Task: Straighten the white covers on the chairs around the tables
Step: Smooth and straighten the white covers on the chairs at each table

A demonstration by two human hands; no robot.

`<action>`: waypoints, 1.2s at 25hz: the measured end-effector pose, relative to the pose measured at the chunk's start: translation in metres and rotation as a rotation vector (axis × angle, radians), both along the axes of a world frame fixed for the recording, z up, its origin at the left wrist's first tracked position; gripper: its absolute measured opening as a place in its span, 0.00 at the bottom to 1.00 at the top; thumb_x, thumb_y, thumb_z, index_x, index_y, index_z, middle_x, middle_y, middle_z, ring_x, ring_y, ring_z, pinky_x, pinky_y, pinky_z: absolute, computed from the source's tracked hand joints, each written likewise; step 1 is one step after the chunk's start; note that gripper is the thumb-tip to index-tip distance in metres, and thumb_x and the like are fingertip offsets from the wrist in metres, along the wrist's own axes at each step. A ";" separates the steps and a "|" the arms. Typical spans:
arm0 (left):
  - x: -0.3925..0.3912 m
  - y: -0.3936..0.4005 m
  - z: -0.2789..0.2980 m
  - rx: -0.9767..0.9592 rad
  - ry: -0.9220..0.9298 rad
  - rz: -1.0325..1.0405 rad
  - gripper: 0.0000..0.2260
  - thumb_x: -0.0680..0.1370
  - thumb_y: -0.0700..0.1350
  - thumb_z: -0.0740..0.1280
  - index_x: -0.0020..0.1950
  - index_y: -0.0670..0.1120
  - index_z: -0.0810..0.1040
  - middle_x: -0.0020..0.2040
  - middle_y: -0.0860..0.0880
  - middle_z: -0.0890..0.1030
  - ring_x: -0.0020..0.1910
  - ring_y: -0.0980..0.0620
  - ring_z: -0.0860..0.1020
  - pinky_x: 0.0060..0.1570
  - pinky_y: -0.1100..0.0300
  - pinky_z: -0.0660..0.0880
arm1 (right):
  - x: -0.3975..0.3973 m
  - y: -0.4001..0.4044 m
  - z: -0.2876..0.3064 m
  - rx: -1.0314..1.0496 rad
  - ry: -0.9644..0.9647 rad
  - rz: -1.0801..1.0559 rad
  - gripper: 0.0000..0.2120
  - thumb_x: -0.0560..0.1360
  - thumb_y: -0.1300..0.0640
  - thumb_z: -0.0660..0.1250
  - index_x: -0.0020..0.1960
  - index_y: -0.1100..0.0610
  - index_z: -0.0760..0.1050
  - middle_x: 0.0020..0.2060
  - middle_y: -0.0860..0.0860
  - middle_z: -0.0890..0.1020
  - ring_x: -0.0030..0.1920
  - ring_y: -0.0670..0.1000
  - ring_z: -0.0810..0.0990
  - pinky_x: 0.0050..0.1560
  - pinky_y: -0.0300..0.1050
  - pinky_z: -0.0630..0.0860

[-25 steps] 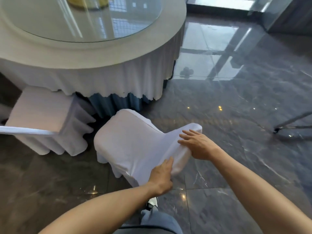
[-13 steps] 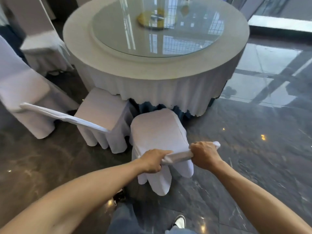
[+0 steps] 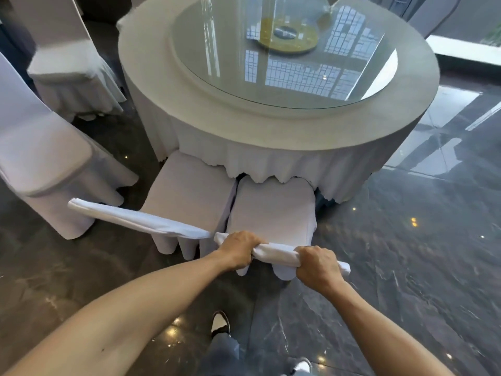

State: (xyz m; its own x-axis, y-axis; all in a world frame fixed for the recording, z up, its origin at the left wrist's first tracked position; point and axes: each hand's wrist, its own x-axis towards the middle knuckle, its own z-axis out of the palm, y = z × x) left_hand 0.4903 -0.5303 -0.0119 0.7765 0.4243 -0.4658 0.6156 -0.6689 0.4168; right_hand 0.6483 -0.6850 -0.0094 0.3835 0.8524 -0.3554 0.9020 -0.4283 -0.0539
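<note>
No brand, label or writing can be read anywhere. The floor (image 3: 406, 253) is dark, glossy marble-like stone that mirrors ceiling lights and bright windows. On it stands a round table whose tabletop (image 3: 271, 123) carries a glass turntable (image 3: 284, 50) and is skirted in pleated white cloth. Three other chairs in white covers stand at the left, one (image 3: 187, 196) pushed in just beside the chair being handled. That chair's white cover (image 3: 271, 210) lies with its seat tucked under the table skirt; the top edge of its backrest runs left to right, dipping slightly to the right. The left hand (image 3: 238, 249) and right hand (image 3: 317, 268) are both closed in fists around this top edge, bunching the cloth between them.
</note>
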 end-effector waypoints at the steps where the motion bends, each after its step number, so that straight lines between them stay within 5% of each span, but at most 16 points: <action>1: -0.002 0.004 0.000 -0.018 -0.015 -0.006 0.24 0.70 0.32 0.66 0.60 0.55 0.81 0.52 0.46 0.83 0.52 0.44 0.80 0.50 0.51 0.76 | -0.001 0.003 0.001 -0.004 -0.017 -0.009 0.14 0.68 0.51 0.61 0.51 0.51 0.79 0.44 0.50 0.84 0.44 0.56 0.83 0.44 0.47 0.75; 5: -0.003 0.007 -0.008 -0.027 -0.041 -0.051 0.24 0.67 0.34 0.67 0.57 0.57 0.80 0.49 0.49 0.84 0.50 0.45 0.80 0.47 0.55 0.72 | -0.008 0.004 -0.002 -0.030 -0.079 -0.031 0.12 0.69 0.53 0.63 0.51 0.52 0.80 0.43 0.51 0.85 0.43 0.56 0.83 0.44 0.48 0.77; 10: -0.002 0.000 0.000 0.036 -0.032 -0.024 0.24 0.73 0.34 0.63 0.63 0.56 0.79 0.55 0.47 0.83 0.55 0.44 0.79 0.56 0.53 0.69 | -0.009 0.004 0.001 -0.048 -0.039 -0.025 0.13 0.67 0.56 0.63 0.50 0.52 0.79 0.42 0.52 0.84 0.41 0.56 0.82 0.43 0.48 0.77; 13: -0.002 -0.004 0.014 0.014 -0.028 0.005 0.23 0.76 0.35 0.62 0.68 0.54 0.77 0.62 0.46 0.80 0.60 0.43 0.77 0.57 0.53 0.70 | -0.001 0.001 0.005 -0.056 0.167 -0.071 0.20 0.67 0.56 0.63 0.58 0.48 0.77 0.49 0.50 0.84 0.45 0.54 0.81 0.45 0.48 0.78; 17: -0.016 0.002 0.024 -0.087 0.059 0.047 0.23 0.75 0.36 0.64 0.67 0.54 0.77 0.61 0.46 0.80 0.57 0.45 0.77 0.54 0.51 0.75 | 0.001 0.017 0.014 -0.140 0.468 -0.102 0.28 0.68 0.53 0.67 0.67 0.45 0.71 0.56 0.47 0.79 0.51 0.50 0.77 0.48 0.47 0.76; 24: -0.055 0.030 0.047 -0.115 0.062 0.000 0.23 0.77 0.42 0.65 0.73 0.52 0.71 0.70 0.49 0.74 0.65 0.48 0.73 0.63 0.51 0.72 | -0.006 0.088 0.057 -0.534 0.582 -0.042 0.24 0.68 0.45 0.70 0.62 0.52 0.77 0.55 0.51 0.80 0.54 0.52 0.79 0.55 0.50 0.78; 30: -0.139 0.125 0.076 0.073 0.046 0.015 0.23 0.77 0.46 0.65 0.73 0.52 0.70 0.72 0.49 0.72 0.68 0.47 0.70 0.65 0.51 0.69 | -0.085 0.188 0.102 -0.427 0.532 0.087 0.20 0.77 0.51 0.67 0.68 0.54 0.74 0.63 0.51 0.77 0.61 0.52 0.78 0.64 0.52 0.75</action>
State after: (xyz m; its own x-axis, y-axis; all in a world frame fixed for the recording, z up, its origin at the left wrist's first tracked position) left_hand 0.3509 -0.4053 0.0641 0.7482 0.4699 -0.4684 0.6433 -0.6867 0.3387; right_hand 0.5635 -0.4967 0.0929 0.0002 0.6152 -0.7883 0.8316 -0.4379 -0.3415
